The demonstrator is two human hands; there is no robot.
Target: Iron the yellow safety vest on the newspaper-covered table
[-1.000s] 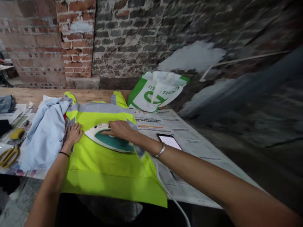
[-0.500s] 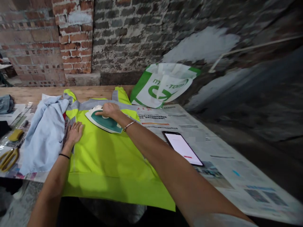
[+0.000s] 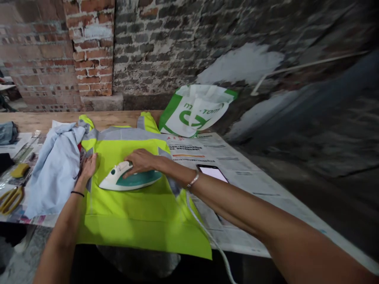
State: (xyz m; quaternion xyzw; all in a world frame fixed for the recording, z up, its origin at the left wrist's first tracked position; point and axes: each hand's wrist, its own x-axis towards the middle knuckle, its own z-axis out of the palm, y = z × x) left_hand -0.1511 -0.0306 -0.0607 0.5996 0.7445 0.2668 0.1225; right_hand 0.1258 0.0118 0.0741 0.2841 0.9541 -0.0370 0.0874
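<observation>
A bright yellow-green sweatshirt (image 3: 130,232) with grey bands lies spread on the table, its hem hanging over the front edge. My right hand (image 3: 141,161) is closed round the handle of a white and teal clothes iron (image 3: 137,179), which rests on the middle of the garment with its tip to the left. From the iron a pale cord (image 3: 204,228) runs down past the front edge. My left hand (image 3: 88,167) lies with its fingers stretched out along the garment's left side, beside a crumpled light blue cloth (image 3: 55,169).
Newspaper (image 3: 237,189) covers the table on the right, where a phone (image 3: 211,172) lies partly behind my right forearm. A white and green bag (image 3: 197,112) stands at the back against the brick wall. Yellow-handled scissors (image 3: 12,199) and a yellow sponge-like piece (image 3: 20,170) are at far left.
My right hand has drawn the iron nearer to me, from the upper part of the sweatshirt to its middle. The cord has come into sight. My left hand stays at the left side.
</observation>
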